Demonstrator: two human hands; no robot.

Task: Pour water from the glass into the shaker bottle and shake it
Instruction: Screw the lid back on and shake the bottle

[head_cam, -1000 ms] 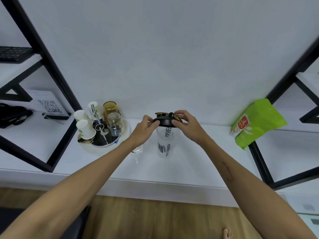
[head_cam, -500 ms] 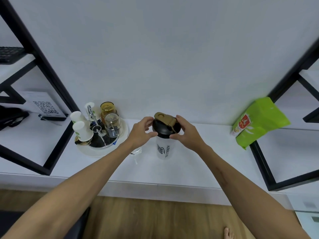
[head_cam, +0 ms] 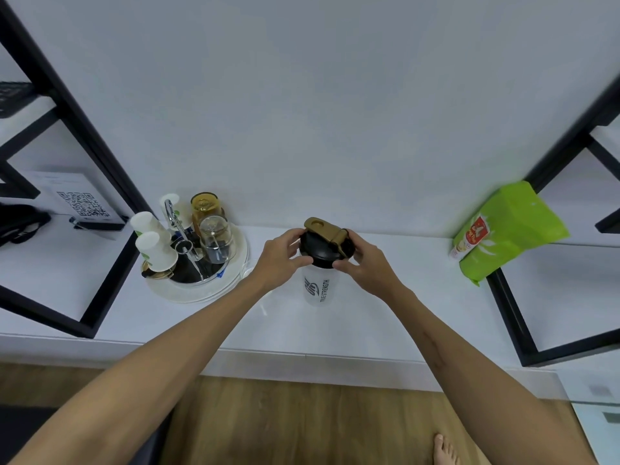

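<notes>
A translucent white shaker bottle [head_cam: 318,286] with dark lettering stands upright on the white shelf [head_cam: 385,317]. Its black lid [head_cam: 323,248] carries a tan flip cap [head_cam: 327,231]. My left hand [head_cam: 283,255] grips the lid's left rim with thumb and fingers. My right hand [head_cam: 360,260] grips the lid's right rim. A clear drinking glass [head_cam: 260,293] stands just left of the bottle, mostly hidden behind my left wrist; its contents are too faint to judge.
A round white tray [head_cam: 201,290] at the left holds paper cups [head_cam: 156,251], an amber glass [head_cam: 204,206], a clear upturned glass [head_cam: 216,238] and metal utensils. A green pouch [head_cam: 503,229] leans at the right. Black shelf frames [head_cam: 100,156] flank the shelf. A QR-code card [head_cam: 80,203] stands far left.
The lid has come down onto the bottle and turned, so the tan flip cap now faces up and to the right. Both hands stay on the lid's rim.
</notes>
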